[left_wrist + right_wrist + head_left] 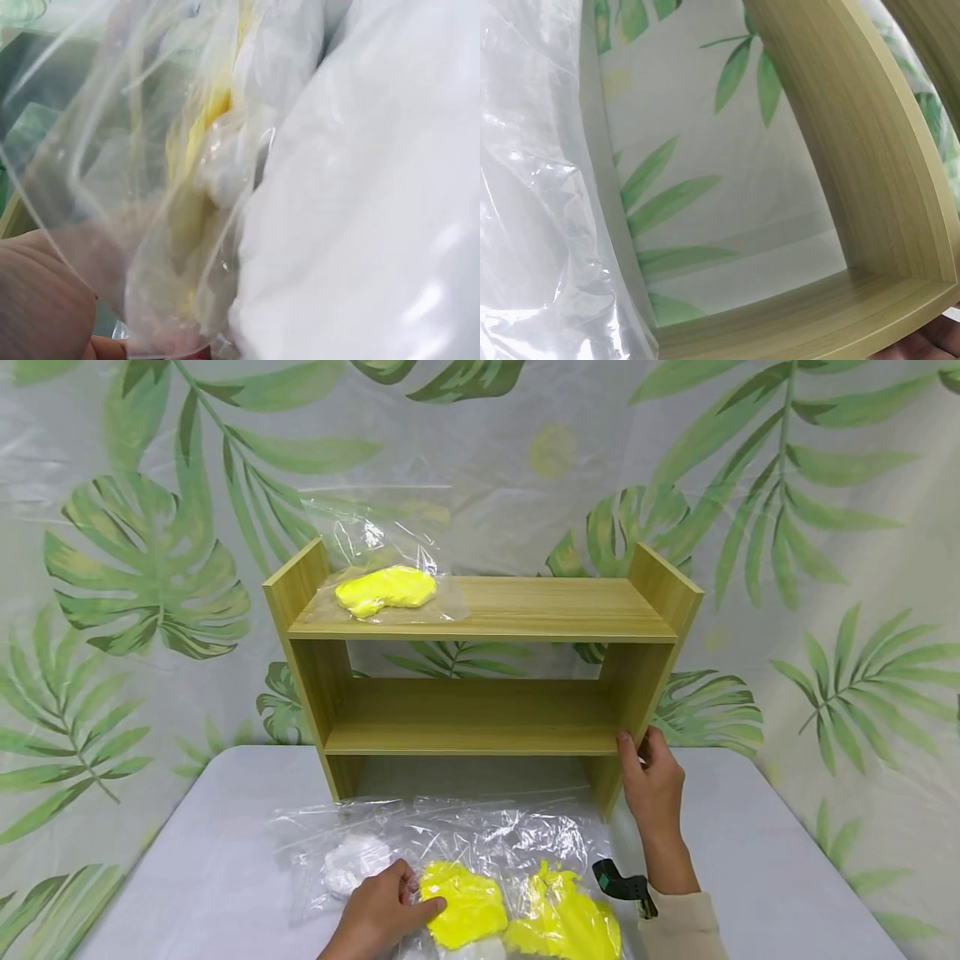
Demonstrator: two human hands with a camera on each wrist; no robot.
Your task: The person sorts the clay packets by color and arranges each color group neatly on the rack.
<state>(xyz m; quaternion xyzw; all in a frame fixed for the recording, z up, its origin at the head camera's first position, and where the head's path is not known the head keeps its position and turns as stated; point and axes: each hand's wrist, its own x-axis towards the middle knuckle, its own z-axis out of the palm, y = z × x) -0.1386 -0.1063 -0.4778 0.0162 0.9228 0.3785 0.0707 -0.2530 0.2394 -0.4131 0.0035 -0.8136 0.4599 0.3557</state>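
My left hand pinches the edge of a clear plastic bag holding a yellow clay-like lump, its thumb lying over the yellow. In the left wrist view the clear bag film covers part of that hand. With my right hand I grip the right side panel of a wooden shelf, thumb at the front edge and the other fingers partly hidden behind. To the right of the left hand lies another bagged yellow lump; to its left, a bagged white lump.
On the shelf's top board sits one more clear bag with a yellow lump, at the left end. The shelf stands on a white-covered table before a leaf-patterned cloth. Bags lie close before the shelf.
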